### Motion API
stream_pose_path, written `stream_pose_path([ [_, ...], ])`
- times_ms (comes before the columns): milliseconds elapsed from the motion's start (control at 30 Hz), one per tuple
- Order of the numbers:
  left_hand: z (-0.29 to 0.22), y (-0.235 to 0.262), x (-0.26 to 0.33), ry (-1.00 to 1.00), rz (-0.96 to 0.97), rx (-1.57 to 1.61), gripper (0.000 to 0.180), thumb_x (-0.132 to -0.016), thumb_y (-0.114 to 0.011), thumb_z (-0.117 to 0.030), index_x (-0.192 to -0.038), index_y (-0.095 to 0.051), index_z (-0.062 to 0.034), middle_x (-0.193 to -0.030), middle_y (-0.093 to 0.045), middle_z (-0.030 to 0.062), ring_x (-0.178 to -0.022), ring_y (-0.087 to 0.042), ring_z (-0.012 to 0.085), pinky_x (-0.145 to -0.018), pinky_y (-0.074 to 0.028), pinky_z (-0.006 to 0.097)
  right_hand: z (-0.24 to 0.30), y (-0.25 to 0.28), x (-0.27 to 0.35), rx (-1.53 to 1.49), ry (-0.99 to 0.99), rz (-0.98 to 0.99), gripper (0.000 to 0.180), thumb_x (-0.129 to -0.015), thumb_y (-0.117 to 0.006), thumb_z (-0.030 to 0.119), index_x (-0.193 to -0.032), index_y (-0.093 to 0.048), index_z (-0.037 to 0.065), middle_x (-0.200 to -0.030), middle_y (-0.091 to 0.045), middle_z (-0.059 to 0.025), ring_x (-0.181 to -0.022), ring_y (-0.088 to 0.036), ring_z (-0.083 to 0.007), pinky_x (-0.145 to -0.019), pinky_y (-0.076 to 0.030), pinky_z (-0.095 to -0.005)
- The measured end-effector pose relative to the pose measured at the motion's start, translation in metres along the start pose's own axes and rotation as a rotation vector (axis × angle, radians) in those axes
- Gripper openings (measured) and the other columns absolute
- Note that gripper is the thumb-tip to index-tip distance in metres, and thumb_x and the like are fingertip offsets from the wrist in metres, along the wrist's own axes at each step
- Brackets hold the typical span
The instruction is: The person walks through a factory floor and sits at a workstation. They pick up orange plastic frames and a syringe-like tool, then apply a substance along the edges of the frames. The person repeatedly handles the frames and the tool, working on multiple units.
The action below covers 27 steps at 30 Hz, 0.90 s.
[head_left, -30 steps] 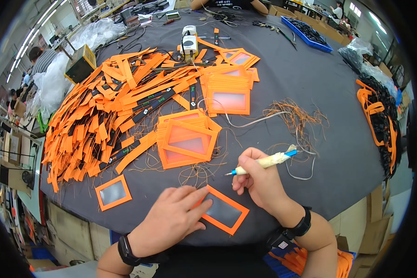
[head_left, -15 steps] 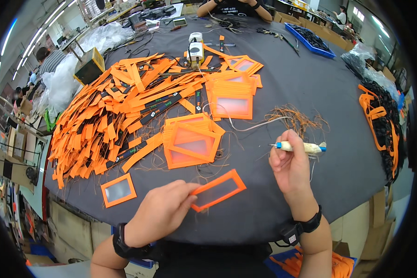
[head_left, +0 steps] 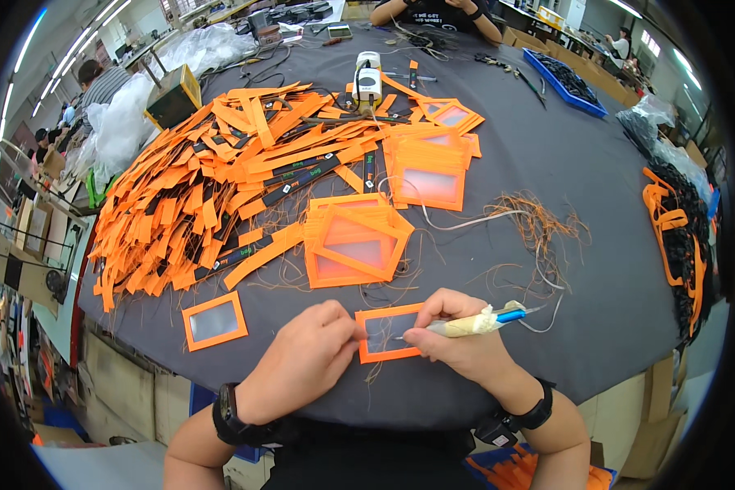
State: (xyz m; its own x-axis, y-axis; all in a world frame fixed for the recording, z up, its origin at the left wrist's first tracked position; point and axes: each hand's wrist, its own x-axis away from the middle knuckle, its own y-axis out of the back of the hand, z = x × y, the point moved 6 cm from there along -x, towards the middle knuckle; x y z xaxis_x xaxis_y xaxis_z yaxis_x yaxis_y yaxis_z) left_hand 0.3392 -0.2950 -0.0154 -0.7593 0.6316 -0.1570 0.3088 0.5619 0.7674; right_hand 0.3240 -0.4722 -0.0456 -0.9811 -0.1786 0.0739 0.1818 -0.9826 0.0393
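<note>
Down at the near edge of the counter (head_left: 547, 163), both hands are on one small orange frame (head_left: 386, 333) with a clear window, lying flat on the grey cloth. Left hand (head_left: 302, 367) presses on the frame's left side, fingers together and curled, fingertips on the orange border. Right hand (head_left: 457, 339) is clamped around a tool (head_left: 474, 324) with a taped handle and a blue end, held like a pen, its thin tip pointing left onto the window. Loose orange threads trail from the frame's lower edge.

Just left of the left hand, another frame (head_left: 214, 320) lies alone, well apart from the one being worked. Beyond the hands sits a stack of frames (head_left: 355, 241), and further back a second stack (head_left: 429, 171). Off to the left, a big heap of orange strips (head_left: 188, 196) spreads across the counter. Right of the stacks, a tangle of threads (head_left: 539, 224). On the far right edge, orange straps (head_left: 674, 237) beside dark parts. Each wrist wears a black band.
</note>
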Motion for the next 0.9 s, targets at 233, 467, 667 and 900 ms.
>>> stream_pose_path([
  [233,-0.007,-0.006,0.014,-0.046,-0.031,-0.106,0.017,-0.071,-0.071,-0.004,-0.085,-0.062,-0.0046,-0.09,-0.054,0.006,-0.086,-0.052,0.0258,-0.077,-0.045,0.034,-0.009,-0.008,0.001,0.02,-0.123,0.014,0.011,-0.083,-0.064,0.008,-0.08,-0.057,0.002,-0.068,-0.061,-0.0041,-0.055,-0.058,-0.0069,-0.049,-0.048,-0.0197],
  [467,-0.012,-0.007,-0.003,-0.102,0.055,-0.126,0.032,-0.071,-0.072,-0.01,-0.1,-0.059,-0.0059,-0.099,-0.053,0.0096,-0.094,-0.05,0.0286,-0.085,-0.041,0.037,-0.014,0.0,0.002,-0.116,-0.163,-0.035,0.015,-0.086,-0.062,0.014,-0.077,-0.056,0.005,-0.063,-0.058,0.0005,-0.049,-0.051,-0.0023,-0.043,-0.039,-0.0179],
  [667,-0.003,-0.013,-0.022,-0.086,0.134,-0.153,0.044,-0.071,-0.074,-0.014,-0.108,-0.054,-0.0014,-0.102,-0.053,0.0129,-0.098,-0.051,0.0292,-0.085,-0.042,0.037,-0.011,0.0,-0.002,-0.142,-0.119,0.035,0.014,-0.087,-0.059,0.013,-0.077,-0.054,0.005,-0.062,-0.056,0.0005,-0.047,-0.048,-0.0026,-0.042,-0.035,-0.0178],
  [900,0.008,-0.021,-0.04,-0.017,0.259,-0.17,0.033,-0.073,-0.075,-0.019,-0.091,-0.052,-0.0027,-0.087,-0.057,0.0125,-0.089,-0.055,0.0296,-0.078,-0.044,0.037,0.004,0.04,-0.005,-0.466,0.119,-0.188,0.018,-0.09,-0.052,0.014,-0.074,-0.05,0.005,-0.057,-0.049,-0.0022,-0.044,-0.046,-0.0079,-0.039,-0.035,-0.0209],
])
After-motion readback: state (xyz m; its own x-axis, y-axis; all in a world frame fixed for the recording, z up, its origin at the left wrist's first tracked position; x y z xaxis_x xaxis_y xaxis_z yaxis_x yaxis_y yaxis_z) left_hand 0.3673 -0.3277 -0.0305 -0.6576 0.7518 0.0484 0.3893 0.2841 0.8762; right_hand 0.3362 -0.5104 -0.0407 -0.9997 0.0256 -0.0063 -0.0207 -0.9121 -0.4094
